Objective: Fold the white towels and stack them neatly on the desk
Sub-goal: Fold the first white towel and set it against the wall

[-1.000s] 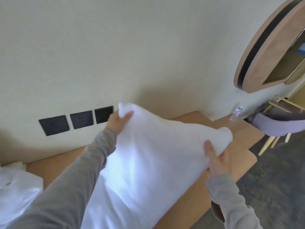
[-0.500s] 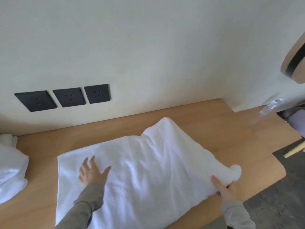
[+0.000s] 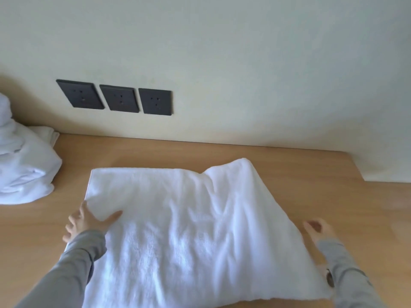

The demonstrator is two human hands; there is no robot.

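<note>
Now your white towel (image 3: 195, 230) lies spread on the desk (image 3: 333, 196), rumpled, with its 1 o'clock corner humped up. Your left hand (image 3: 89, 223) rests flat on the towel's 8 o'clock edge, fingers spread. Your right hand (image 3: 318, 230), blurred, sits just beside the towel at 4 o'clock, seemingly relaxed and holding nothing. A pile of white towels (image 3: 24, 170) sits at 9 o'clock, and 3 black sockets (image 3: 120, 98) at 11 o'clock.

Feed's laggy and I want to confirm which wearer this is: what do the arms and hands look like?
Both arms are in plain grey long sleeves, the left sleeve and right sleeve, reaching to the wrists. The left hand and right hand are bare, with no gloves. The right hand is blurred, so finer detail cannot be told.
</note>
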